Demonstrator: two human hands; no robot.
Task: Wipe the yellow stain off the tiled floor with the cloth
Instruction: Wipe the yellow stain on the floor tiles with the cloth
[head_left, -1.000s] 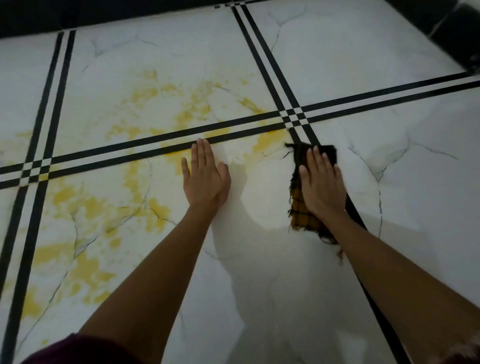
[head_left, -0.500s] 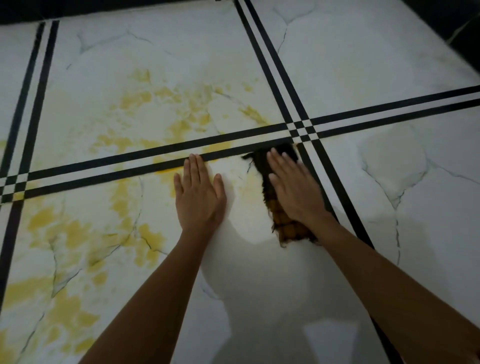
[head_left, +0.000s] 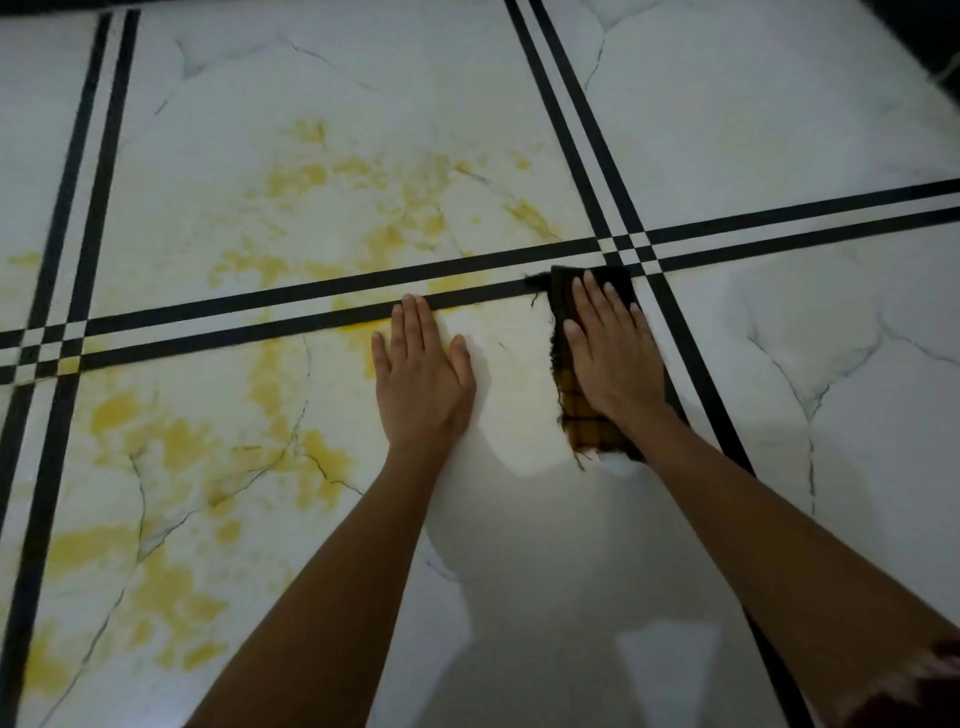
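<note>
White marble-look floor (head_left: 779, 130), and nearest the camera two bare forearms reach out over a patch that looks clean. Right hand (head_left: 608, 353) lies flat on the cloth (head_left: 584, 431), fingers straight and close together, pressing it down rather than pinching it. That cloth, dark and checked with frayed edges, sits just short of the black stripe crossing (head_left: 631, 249), its far end touching the stripes. Left hand (head_left: 423, 374) is beside it, palm down on bare tile, fingers together, thumb out, tips at the near stripe; it looks like a brace.

Now the stain (head_left: 171, 441): left of the crossing, big yellow blotches on the near tile, more yellow beyond the stripes on the far tile, some between the stripes too. My read: only the strip by the cloth is done, most is left. Nothing blocks the sweep except that planted left hand, sitting between cloth and stain.
</note>
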